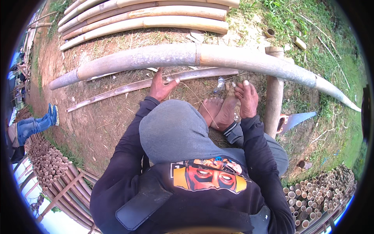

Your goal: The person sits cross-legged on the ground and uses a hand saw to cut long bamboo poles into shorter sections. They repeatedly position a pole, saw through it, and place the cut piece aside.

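A long, thick bamboo pole (163,56) lies across in front of me, its right part against a short upright wooden post (274,97). My left hand (161,87) is under the pole's near side, index finger pointing up at it and thumb spread away; whether it touches the pole is unclear. My right hand (247,98) is raised above my bare feet (218,111), its fingers curled together. Anything in that grip is too small to make out. A split bamboo strip (128,89) lies on the ground just beyond my left hand.
A handsaw (298,120) with an orange handle rests right of the post. Several bamboo poles (144,23) lie beyond. Clear crumpled plastic (220,84) is near my feet. Stacked bamboo (311,199) stands at lower right, more (48,163) at left, near another person's legs (37,121).
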A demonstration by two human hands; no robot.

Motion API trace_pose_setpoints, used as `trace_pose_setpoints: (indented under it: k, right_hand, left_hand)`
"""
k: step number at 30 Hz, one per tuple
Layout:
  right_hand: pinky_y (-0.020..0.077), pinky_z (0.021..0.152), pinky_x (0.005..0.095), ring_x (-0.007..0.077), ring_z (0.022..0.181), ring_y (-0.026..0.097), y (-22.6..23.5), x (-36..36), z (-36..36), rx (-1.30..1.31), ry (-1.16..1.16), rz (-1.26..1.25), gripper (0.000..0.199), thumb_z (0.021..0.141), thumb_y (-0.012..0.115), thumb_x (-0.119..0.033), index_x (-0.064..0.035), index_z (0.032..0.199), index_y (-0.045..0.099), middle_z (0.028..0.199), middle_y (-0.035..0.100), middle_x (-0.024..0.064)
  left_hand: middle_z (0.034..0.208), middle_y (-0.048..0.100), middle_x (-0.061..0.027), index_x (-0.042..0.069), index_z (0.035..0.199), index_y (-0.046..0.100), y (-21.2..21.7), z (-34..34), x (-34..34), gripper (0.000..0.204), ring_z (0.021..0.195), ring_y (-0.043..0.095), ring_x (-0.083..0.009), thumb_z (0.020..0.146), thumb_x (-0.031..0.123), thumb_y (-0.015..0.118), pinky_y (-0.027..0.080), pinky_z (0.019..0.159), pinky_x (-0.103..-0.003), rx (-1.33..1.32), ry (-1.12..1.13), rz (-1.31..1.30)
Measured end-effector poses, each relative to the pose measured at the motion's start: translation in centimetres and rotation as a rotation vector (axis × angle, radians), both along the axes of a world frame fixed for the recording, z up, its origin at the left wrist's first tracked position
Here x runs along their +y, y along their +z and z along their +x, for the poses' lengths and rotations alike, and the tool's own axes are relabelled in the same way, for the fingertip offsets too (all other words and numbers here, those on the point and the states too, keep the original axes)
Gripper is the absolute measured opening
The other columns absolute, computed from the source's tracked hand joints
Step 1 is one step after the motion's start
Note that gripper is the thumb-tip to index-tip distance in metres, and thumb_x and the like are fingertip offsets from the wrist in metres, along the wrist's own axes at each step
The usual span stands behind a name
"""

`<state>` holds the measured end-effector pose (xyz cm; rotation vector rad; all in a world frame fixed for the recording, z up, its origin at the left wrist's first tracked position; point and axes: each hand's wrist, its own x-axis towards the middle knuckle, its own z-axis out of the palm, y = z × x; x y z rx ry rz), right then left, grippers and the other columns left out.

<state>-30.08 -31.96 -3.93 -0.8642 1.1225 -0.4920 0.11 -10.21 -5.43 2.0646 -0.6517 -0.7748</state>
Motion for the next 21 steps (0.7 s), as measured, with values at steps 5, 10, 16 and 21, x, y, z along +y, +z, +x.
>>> trace_pose_setpoints:
  k: [5,10,16,21]
  right_hand:
    - [0.0409,0.119,0.0551,0.0370,0.142,0.050,-0.3,-7.6,-0.3,-0.491,-0.503,0.377,0.093,0.094,0.076,-0.061,-0.0085,0.161,0.037,0.155,0.050,0.0216]
    - [0.0370,0.121,0.0608,0.0340,0.146,0.047,1.8,-10.1,3.2,-0.612,-0.576,0.287,0.094,0.090,0.079,-0.060,-0.0122,0.160,0.037,0.158,0.048,0.0159]
    - [0.0377,0.120,0.0593,0.0320,0.145,0.047,6.4,-5.1,5.8,-0.682,-0.427,0.408,0.084,0.091,0.080,-0.052,-0.0147,0.156,0.043,0.157,0.049,0.0118]
    - [0.0238,0.123,0.0595,0.0313,0.139,0.047,8.8,2.1,12.0,-0.703,0.028,0.577,0.080,0.088,0.084,-0.053,-0.0140,0.149,0.050,0.146,0.052,0.0096]
  left_hand:
    - [0.158,0.053,-0.0106,0.016,0.159,0.043,0.2,-1.0,-5.7,0.106,0.150,0.046,-0.0323,0.075,0.054,0.095,0.036,0.124,-0.066,1.174,0.250,-0.788]
    - [0.154,0.056,-0.0100,0.017,0.158,0.044,1.2,-1.2,-8.2,0.108,0.145,0.052,-0.0321,0.069,0.050,0.096,0.040,0.123,-0.068,1.065,0.411,-0.758]
    - [0.157,0.053,-0.0120,0.018,0.160,0.041,4.9,2.9,-3.5,0.114,0.147,0.050,-0.0369,0.069,0.064,0.090,0.041,0.121,-0.066,0.725,0.478,-0.899]
    - [0.154,0.056,-0.0156,0.014,0.160,0.043,8.8,12.3,1.6,0.107,0.141,0.056,-0.0396,0.076,0.072,0.075,0.042,0.120,-0.063,0.487,0.747,-1.022]
